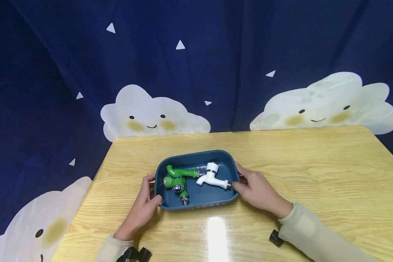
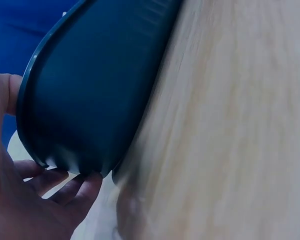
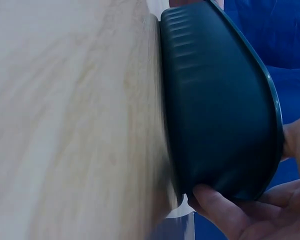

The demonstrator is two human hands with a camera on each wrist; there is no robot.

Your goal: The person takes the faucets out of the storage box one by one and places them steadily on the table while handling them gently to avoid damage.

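A dark blue plastic basin [image 1: 199, 197] with rounded corners is held at both ends, low over the wooden table. At its left end my left hand [image 1: 145, 205] grips it, thumb over the rim and fingers against the outer wall. My right hand [image 1: 260, 191] grips the right end in the same way. Inside, on the left, one green tap [image 1: 185, 173] lies crosswise by another green tap [image 1: 183, 195] that points toward me. A white tap [image 1: 211, 178] lies on the right. Both wrist views show the basin's outer wall [image 2: 90, 85] with fingers curled under its end.
The light wooden table [image 1: 314, 163] extends around the basin, widest to the right. Behind it hangs a dark blue curtain [image 1: 216, 65] with smiling clouds and small white triangles. Black wrist devices [image 1: 276, 238] sit beside the beige sleeves.
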